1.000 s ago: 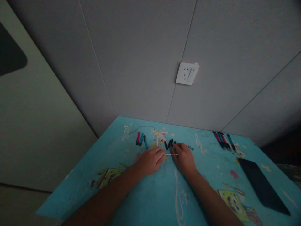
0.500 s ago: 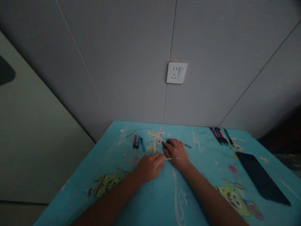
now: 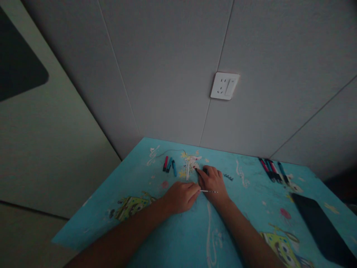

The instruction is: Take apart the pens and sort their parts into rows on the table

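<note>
My left hand [image 3: 182,196] is closed in a pinch on a thin white stick [image 3: 208,191], which looks like a pen refill. Its dark-marked end points right and passes in front of my right wrist. My right hand [image 3: 214,184] is curled on the tabletop around a small black piece [image 3: 197,170], perhaps a pen part; most of it is hidden by the fingers. Just left of that hand lie several thin white sticks [image 3: 187,171] side by side. Further left are short red and blue pen pieces [image 3: 169,165] with black ends. Small dark coils [image 3: 228,177], like springs, lie to the right.
A blue cartoon-printed cover [image 3: 178,245] spreads over the table, which meets a grey wall [image 3: 167,74] with a socket [image 3: 225,86]. Several red and blue pens [image 3: 273,171] lie at the back right, and a flat black panel [image 3: 320,227] rests at the right side.
The camera view has turned and tilted, shifting table and socket rightward in the picture. Both hands keep nearly the same place and grip on the table.
</note>
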`<state>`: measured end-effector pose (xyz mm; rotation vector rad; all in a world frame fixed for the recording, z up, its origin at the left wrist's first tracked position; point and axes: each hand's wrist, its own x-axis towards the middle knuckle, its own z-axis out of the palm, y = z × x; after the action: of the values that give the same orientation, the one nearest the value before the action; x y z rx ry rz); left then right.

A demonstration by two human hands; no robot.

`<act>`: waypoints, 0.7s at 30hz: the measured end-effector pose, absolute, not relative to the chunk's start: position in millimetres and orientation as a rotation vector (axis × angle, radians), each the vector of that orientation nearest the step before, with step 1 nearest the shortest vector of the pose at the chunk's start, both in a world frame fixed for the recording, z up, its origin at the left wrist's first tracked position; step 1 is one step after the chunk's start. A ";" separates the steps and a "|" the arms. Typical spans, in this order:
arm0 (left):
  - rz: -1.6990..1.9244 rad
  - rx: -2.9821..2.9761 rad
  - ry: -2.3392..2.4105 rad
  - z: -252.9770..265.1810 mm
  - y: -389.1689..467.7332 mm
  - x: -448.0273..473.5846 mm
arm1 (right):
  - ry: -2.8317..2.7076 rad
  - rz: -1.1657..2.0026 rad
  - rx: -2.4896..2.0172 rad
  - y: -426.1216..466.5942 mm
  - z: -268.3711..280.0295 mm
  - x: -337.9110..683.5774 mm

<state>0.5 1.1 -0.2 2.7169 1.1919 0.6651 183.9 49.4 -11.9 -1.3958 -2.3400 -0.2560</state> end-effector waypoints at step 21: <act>0.703 2.694 1.137 -3.1 2.3 -1.3 | -2.210 -0.364 -1.567 39.9 -7.2 183.6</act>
<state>-1.3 2.3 -3.1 2.6941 1.1370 0.7026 183.6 39.9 -7.2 -1.5672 -2.2096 -0.3636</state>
